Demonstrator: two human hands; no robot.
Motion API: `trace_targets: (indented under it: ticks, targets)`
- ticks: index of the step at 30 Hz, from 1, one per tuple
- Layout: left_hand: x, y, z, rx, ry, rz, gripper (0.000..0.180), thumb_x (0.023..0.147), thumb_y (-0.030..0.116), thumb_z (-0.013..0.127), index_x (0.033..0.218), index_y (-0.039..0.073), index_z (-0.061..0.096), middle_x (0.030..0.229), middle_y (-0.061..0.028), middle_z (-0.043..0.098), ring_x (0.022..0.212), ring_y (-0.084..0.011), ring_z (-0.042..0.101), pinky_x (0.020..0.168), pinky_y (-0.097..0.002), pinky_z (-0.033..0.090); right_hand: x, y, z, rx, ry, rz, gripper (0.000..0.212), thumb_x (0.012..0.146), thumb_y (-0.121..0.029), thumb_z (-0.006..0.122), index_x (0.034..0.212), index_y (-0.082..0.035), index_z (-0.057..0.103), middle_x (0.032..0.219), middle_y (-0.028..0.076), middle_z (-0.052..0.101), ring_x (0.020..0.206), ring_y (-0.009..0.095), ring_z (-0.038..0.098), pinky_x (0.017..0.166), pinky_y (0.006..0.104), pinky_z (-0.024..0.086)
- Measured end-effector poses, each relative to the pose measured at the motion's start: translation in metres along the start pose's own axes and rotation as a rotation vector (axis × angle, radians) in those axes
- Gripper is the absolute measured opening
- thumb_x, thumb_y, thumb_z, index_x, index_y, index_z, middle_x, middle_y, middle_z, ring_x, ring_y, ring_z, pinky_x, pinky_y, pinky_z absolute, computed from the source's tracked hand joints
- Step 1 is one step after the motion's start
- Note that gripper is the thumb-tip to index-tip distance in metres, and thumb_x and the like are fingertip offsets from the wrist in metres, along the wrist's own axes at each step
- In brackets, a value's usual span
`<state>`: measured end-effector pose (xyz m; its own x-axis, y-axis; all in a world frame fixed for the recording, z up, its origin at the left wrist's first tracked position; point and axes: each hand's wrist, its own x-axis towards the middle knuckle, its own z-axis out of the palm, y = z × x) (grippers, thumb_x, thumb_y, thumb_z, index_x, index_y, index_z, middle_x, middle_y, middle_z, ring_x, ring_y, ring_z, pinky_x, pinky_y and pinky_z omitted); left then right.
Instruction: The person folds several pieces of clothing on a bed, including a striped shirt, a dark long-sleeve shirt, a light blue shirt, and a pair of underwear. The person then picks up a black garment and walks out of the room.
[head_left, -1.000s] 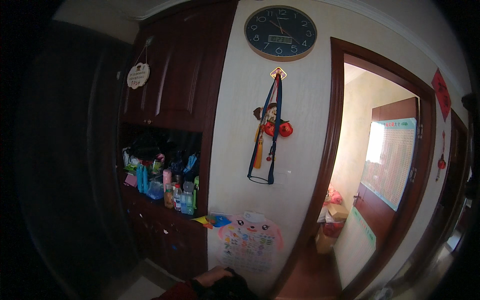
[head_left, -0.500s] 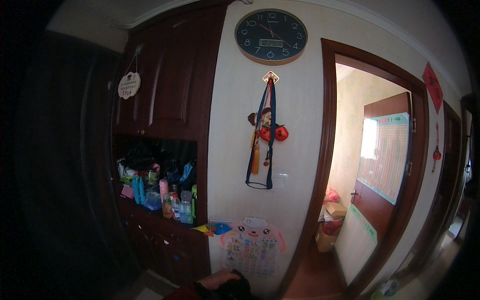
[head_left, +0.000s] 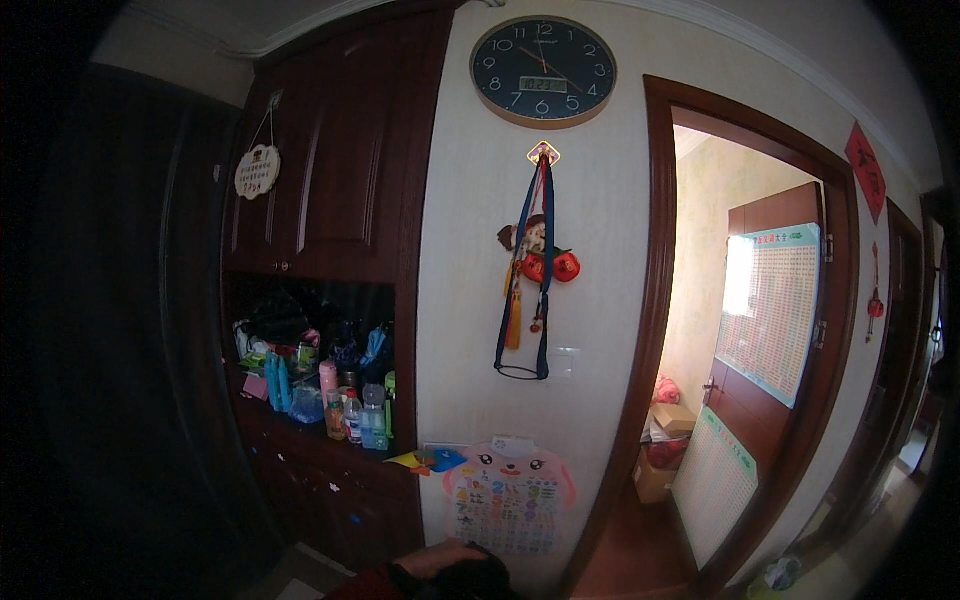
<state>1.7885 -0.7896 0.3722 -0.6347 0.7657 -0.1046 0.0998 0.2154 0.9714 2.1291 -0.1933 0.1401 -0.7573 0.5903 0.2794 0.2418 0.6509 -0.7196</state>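
Note:
My left hand (head_left: 440,558) shows at the lower edge, with a dark red sleeve (head_left: 365,584) behind it. Its fingers curl against a soft-looking black thing (head_left: 478,576), too dark and too cut off to name. Just beyond the hand, a pink animal-shaped chart (head_left: 510,500) with rows of coloured figures is fixed to the pale wall. My right hand is out of the picture.
Left stands a dark wood cabinet (head_left: 345,190) whose niche holds several bottles (head_left: 350,415). A round clock (head_left: 543,72) and red ornaments with blue straps (head_left: 546,265) hang ahead. To the right, a doorway (head_left: 655,330) shows cardboard boxes (head_left: 655,478) and an open door (head_left: 775,215).
The view has shifted very slightly. My left hand and the black thing beside it sit a little farther right in the picture; the rest is unchanged.

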Motion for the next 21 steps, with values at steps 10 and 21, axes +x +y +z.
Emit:
trace_targets:
  ticks: [10,21]
  targets:
    - [0.095,-0.062,0.024,-0.059,-0.098,-0.295,0.043,0.094,0.036,0.059,0.126,0.007,0.059,0.128,-0.0132,0.059,0.116,-0.0245,0.056,0.101,-0.0388,0.042,0.034,-0.106,0.016,-0.303,0.058,0.055,0.020,0.076,-0.011,0.059,0.084,0.000,0.073,0.085,0.020,0.070,0.084,0.036,0.068,0.077,0.0410,0.053]
    - [0.091,0.024,0.146,0.570,-0.295,0.316,0.026,0.088,0.020,0.063,0.103,0.000,0.067,0.100,-0.0088,0.069,0.085,-0.0185,0.063,0.077,-0.0351,0.050,0.018,-0.325,0.121,0.543,-0.654,-0.473,0.065,0.083,-0.014,0.078,0.140,-0.003,0.049,0.139,0.011,0.053,0.124,0.023,0.053,0.101,0.0371,0.044]
